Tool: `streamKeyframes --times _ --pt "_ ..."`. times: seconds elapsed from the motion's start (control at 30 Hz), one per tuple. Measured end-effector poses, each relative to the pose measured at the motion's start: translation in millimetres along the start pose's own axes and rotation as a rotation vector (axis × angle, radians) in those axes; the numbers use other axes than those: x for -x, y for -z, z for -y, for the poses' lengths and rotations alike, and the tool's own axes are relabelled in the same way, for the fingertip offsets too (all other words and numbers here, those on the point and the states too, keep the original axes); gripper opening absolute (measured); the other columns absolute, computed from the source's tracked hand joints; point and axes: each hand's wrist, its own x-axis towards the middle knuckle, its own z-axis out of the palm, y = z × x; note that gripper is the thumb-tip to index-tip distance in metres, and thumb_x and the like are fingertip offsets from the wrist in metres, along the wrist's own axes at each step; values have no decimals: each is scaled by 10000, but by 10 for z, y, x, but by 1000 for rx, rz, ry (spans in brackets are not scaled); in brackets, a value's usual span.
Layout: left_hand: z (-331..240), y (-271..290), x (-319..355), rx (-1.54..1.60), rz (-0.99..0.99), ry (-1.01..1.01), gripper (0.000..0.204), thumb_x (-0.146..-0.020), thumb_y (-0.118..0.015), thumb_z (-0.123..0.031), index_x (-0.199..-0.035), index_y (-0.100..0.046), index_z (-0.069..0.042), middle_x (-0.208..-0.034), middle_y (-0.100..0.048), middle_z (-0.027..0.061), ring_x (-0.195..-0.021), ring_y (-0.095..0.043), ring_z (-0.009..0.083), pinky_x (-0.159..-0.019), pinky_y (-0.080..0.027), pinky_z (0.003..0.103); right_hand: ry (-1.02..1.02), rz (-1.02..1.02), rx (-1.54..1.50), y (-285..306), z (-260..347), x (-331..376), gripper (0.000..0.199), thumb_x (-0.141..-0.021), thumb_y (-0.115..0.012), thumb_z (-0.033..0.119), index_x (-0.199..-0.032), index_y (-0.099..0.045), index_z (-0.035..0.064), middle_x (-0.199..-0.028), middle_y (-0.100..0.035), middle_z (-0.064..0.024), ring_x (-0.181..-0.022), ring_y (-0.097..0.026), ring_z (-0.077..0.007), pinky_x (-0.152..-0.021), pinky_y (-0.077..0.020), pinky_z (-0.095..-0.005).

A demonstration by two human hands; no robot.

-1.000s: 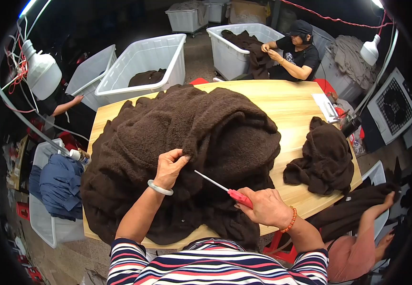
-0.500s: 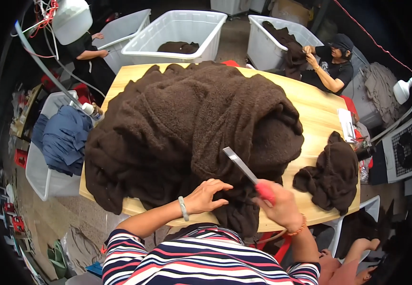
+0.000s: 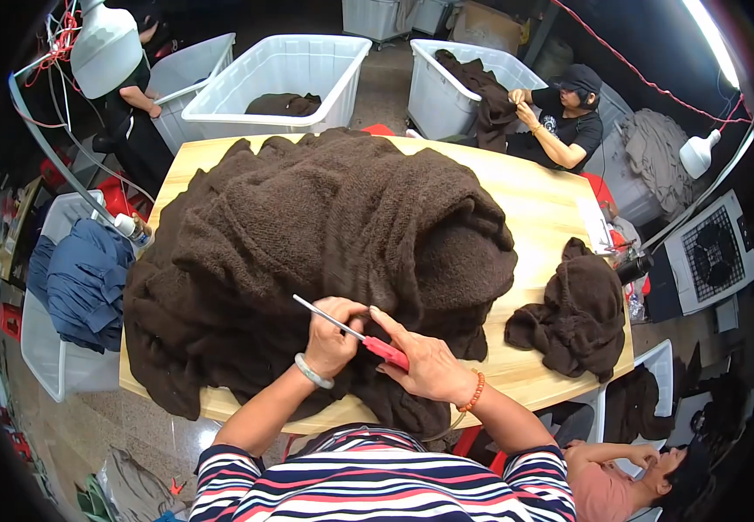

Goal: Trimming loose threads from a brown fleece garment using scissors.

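From where I stand, the two hands have come together — half a second ago the left hand [image 3: 333,341] was spread and empty by the near edge of the brown cloth [image 3: 307,222], with the right hand [image 3: 433,367] off to its right, the blade raised. Now the left fingers are curled in close, though I can't tell whether cloth is pinched between them. The right fingers are wrapped round the handle of the red-handled tool [image 3: 385,352], forefinger stretched forward almost to the left fingertips, and the blade slants away to the left across the left hand. The big heap of cloth lies just beyond and around both sets of fingers, spilling over the table [image 3: 559,209] edge nearest the body; a smaller brown bundle [image 3: 579,313] sits well to the right of the right fingers. To my eye, bringing blade and fingertips together means fine work at one small spot of the cloth — with the left fingers so near the blade, it calls for care.
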Motion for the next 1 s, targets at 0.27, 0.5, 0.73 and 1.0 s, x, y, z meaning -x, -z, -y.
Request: streamKeyframes --times 0.27,0.5,0.73,1.0 --pt "-516 -49 -67 279 107 -47 556 -741 -800 -79 -1233 -546 -21 -1114 -582 137 -1037 -573 263 -898 -450 346 49 -262 -105 385 -135 0 336 -810 -740 76 -1122 -625 27 -867 -677 -137 -773 -696 -197 -718 -539 -293" --pt "42 -272 -231 -388 15 -52 901 -567 -804 -50 -1383 -421 -67 -1302 -462 181 -1204 -465 363 -1012 -355 469 74 -759 -561 1307 -21 365 330 -865 -681 -16 -1167 -551 15 -984 -632 -48 -795 -640 -125 -706 -537 -264" --pt "166 481 -479 -624 -157 -243 417 -672 -555 -9 -1081 -636 -33 -1081 -609 139 -1069 -570 338 -962 -403 453 -192 -1282 -268 2015 -454 1160 207 -875 -738 139 -1027 -612 77 -890 -605 29 -726 -551 -69 -646 -445 -224" --pt "-441 1718 -799 701 -75 440 217 -803 -607 30 -1017 -646 25 -985 -661 50 -918 -628 120 -839 -499 260 -275 -1455 -197 2365 -1197 1900 112 -930 -671 187 -927 -636 80 -729 -572 44 -514 -443 -32 -455 -319 -198"
